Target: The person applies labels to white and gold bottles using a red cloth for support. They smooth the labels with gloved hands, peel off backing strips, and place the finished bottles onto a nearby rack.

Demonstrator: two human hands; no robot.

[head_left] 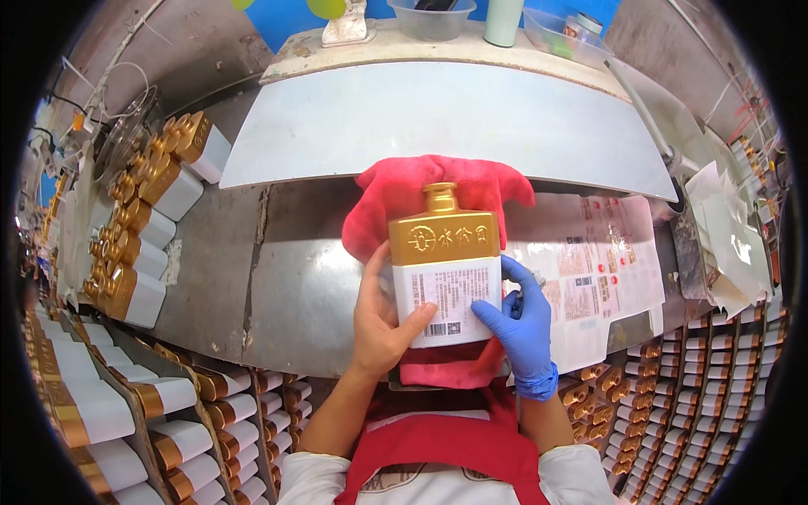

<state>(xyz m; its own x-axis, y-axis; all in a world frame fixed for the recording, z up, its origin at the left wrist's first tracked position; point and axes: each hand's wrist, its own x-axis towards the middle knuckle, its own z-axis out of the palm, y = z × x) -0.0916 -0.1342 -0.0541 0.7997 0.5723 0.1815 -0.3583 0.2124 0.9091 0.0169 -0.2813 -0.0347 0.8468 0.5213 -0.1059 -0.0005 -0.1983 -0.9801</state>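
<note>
A flat white bottle with a gold shoulder and neck [444, 240] stands upright between my hands, its face toward me. A pale printed label lies on its lower front. My bare left hand [380, 324] grips the bottle's left side, with the thumb on the label's lower left. On the opposite side my right hand [520, 324], in a blue glove, holds the bottle with its thumb on the label's right edge. The fingers behind the bottle are partly hidden. Beneath and behind the bottle is a crumpled red cloth [374, 210].
Sheets of printed labels [589, 261] lie right of the cloth on the metal table [210, 278]. More gold-and-white bottles [151, 227] stand at the left. Racks of similar bottles [673, 404] fill both lower sides. A white board [438, 118] spans the back, near a plastic tub [431, 21].
</note>
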